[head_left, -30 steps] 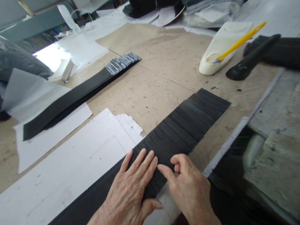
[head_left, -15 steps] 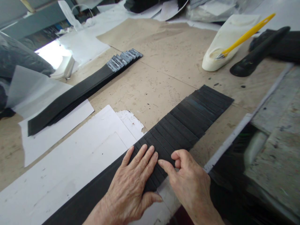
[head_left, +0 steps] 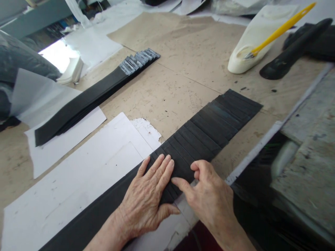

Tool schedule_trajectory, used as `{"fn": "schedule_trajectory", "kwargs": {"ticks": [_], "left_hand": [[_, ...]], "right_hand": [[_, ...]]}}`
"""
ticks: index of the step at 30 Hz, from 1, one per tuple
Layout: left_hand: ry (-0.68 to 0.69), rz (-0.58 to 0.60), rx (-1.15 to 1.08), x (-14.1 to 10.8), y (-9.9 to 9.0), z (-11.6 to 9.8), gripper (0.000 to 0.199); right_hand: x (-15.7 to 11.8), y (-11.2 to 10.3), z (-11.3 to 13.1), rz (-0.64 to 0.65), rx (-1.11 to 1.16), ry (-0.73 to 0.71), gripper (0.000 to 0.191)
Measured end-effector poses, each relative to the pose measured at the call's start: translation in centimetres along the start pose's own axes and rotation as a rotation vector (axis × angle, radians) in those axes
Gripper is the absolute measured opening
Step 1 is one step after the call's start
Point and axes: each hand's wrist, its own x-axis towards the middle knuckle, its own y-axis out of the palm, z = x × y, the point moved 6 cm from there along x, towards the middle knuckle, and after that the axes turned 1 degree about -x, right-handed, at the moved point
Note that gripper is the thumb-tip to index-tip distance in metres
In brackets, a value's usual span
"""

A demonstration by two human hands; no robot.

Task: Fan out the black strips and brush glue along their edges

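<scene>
The right hand [head_left: 210, 195] had widened slightly, leaving a thumb-to-index gap with nothing visibly gripped. The left hand [head_left: 145, 195] lay flat, fingers extended, apparently steadying the overlapped black strips [head_left: 204, 134], centre to right of the frame.

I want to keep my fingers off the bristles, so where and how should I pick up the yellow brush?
Probably by the upper handle of the yellow brush, bringing your right hand from above and the right. It slants, bristles down on the white holder, handle rising away uncovered.
</scene>
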Motion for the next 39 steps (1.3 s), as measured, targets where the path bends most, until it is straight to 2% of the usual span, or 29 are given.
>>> {"fn": "schedule_trajectory", "kwargs": {"ticks": [4,7,10,18,26,30,34,39], "left_hand": [[-0.003,-0.027,-0.025,-1.2,-0.8,0.3,0.088],[0.013,0.017,0.012,-2.3,-0.7,0.3,0.084],[0.032,0.055,0.023,-2.8,-0.3,0.3,0.083],[0.024,0.063,-0.009,-2.7,0.0,0.6,0.083],[0.036,0.043,0.005,-3.2,0.0,0.6,0.081],[0.038,0.039,-0.007,-3.1,0.2,0.6,0.081],[0.022,0.021,-0.049,-3.1,0.2,0.8,0.085],[-0.039,-0.059,-0.107,-4.3,-0.4,1.0,0.083]], "right_hand": [[-0.3,0.2,0.1,-0.001,-0.027,0.021,0.049],[-0.3,0.4,0.2,-0.017,-0.032,0.001,0.045],[-0.1,0.4,0.2,-0.046,-0.042,-0.028,0.051],[0.1,0.1,0.5,-0.080,-0.074,-0.053,0.063],[0.2,0.0,0.4,-0.083,-0.070,-0.066,0.061],[-0.2,-0.8,1.1,-0.118,-0.081,-0.110,0.053],[-0.8,-0.6,2.4,-0.061,-0.040,-0.180,0.042],[-1.0,0.7,2.6,0.018,-0.045,-0.139,0.043]]}}
